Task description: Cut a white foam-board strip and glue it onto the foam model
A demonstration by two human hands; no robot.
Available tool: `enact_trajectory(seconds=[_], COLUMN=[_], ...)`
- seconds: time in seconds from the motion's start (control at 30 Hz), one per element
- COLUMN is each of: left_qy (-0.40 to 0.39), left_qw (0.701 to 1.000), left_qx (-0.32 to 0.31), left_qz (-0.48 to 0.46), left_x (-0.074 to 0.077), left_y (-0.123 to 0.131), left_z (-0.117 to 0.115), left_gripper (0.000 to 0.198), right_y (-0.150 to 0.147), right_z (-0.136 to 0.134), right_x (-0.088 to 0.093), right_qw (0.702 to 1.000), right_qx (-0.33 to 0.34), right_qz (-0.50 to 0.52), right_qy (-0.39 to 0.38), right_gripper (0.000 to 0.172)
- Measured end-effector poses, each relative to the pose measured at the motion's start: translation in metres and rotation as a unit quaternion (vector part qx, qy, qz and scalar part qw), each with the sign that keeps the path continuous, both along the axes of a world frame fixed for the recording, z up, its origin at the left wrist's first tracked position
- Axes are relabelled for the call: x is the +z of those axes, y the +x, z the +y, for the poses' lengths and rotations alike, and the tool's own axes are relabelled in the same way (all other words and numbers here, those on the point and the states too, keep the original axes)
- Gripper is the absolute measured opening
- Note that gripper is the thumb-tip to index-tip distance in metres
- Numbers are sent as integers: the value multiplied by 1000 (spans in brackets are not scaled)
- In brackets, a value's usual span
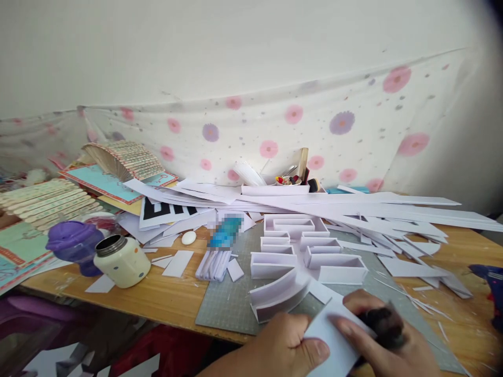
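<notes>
My left hand (288,345) is closed on a white card piece (334,330), its thumb lying on the top face. Wrapped in my right hand (387,335) is a dark, blurred tool (381,322); its kind cannot be made out. The right thumb also presses against the card. Just beyond the hands, a white walled card structure (338,269) stands on a grey cutting mat (239,296), with a curved section at its near left.
Long white card strips (267,201) and offcuts (412,267) lie behind and right. A cream jar (122,262), a purple-lidded cup (74,246) and a strip bundle (214,264) stand left. A glue gun (491,285) is far right; a tool box (275,190) stands behind.
</notes>
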State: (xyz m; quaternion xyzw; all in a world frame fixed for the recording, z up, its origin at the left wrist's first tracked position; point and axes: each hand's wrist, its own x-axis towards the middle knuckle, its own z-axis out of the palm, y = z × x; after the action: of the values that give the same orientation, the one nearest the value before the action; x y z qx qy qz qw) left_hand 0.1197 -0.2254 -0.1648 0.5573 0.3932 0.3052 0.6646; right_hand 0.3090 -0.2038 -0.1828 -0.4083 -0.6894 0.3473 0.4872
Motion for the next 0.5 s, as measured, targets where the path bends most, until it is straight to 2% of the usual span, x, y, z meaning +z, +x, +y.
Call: enact_trajectory(seconds=[0.07,0.13,0.2,0.27,0.37,0.43,0.5], left_qy=[19,2,-28,-56,-79,-91,-96], left_qw=[999,998,999,998,996,995,992], left_qx=[-29,-37,-23,-14,-20,-35,-68], left_qz=[-25,-43,-36,-29,-32,-38,-41], left_x=[3,1,-6,-14,-19,-16,-9], left_y=[0,2,7,14,23,26,26], left_z=[0,1,1,2,2,3,4], left_gripper=[65,64,65,67,67,67,66], right_y=[-1,-4,-7,-8,-6,-2,4], right_z=[-5,-11,-15,-16,-16,-17,-18], right_x=[-4,-6,-5,0,8,13,16], right_qw=[987,977,986,995,997,997,999], right_qx=[23,16,-18,-50,-70,-65,-41], right_qz=[72,96,75,41,-11,-14,27], right_qy=[-145,-188,-147,-72,20,42,1], right_gripper=[34,38,32,24,15,12,16])
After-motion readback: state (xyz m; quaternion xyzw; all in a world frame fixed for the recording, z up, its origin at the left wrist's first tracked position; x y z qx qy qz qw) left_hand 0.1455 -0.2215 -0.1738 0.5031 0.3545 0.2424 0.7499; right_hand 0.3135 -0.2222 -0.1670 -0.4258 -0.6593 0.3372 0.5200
